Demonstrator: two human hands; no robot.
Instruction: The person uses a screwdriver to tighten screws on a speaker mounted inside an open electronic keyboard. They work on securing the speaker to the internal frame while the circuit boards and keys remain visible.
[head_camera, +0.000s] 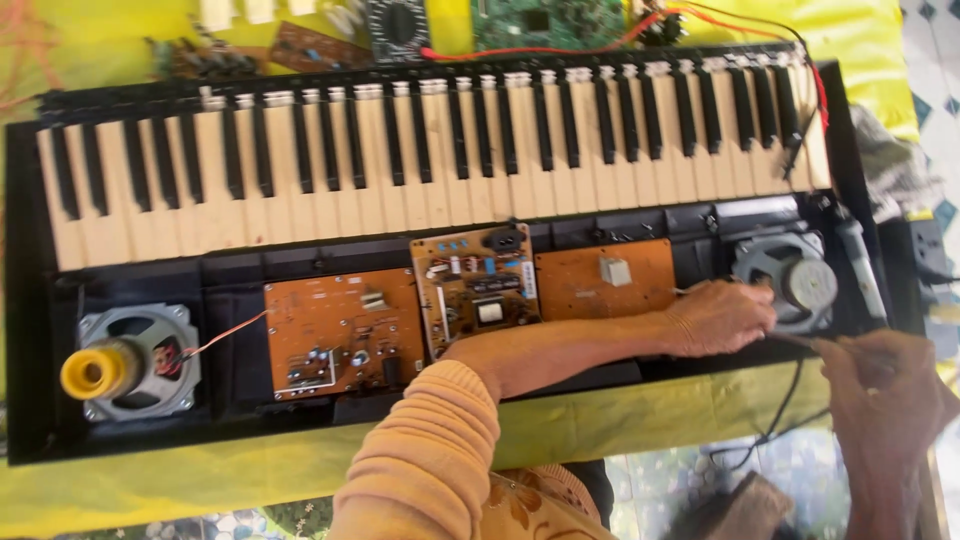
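Flanking three circuit boards (480, 295), two speakers (785, 275); left hand (720, 318) touches one.

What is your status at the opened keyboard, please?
Left hand on round grey metal speaker. Right hand holds thin rod-like tool. Nothing blocking.

Three circuit boards (470, 300) lie between two speakers (135, 360), before the keys (430, 150).

the keyboard case (25, 300) is black, its keys (420, 170) cream and black. three circuit boards (340, 335) are orange-brown. the cloth (600, 420) is yellow-green, the roll of tape (95, 372) at left yellow, the sleeve (425, 460) peach.
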